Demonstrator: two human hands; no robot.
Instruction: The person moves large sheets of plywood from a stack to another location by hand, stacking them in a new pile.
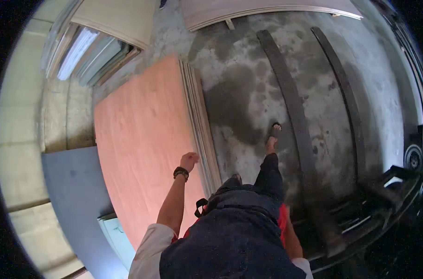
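My left hand (pixel 189 161), with a dark bracelet at the wrist, hangs over the right edge of a stack of reddish wood panels (pixel 144 116). Its fingers are loosely curled, and nothing shows in them. Layered sheet edges (pixel 199 116) run along the stack's right side, just beyond the fingertips. On my other side, my right forearm (pixel 293 242) reaches down beside my hip. My right hand is hidden in shadow by my dark apron (pixel 234 232).
Two long dark forks (pixel 288 95) lie low over the concrete floor (pixel 234 93), joined to dark machinery (pixel 379 200) at lower right. More panel stacks stand at the upper left (pixel 113 18) and top (pixel 267 7). A grey panel (pixel 76 186) is at left.
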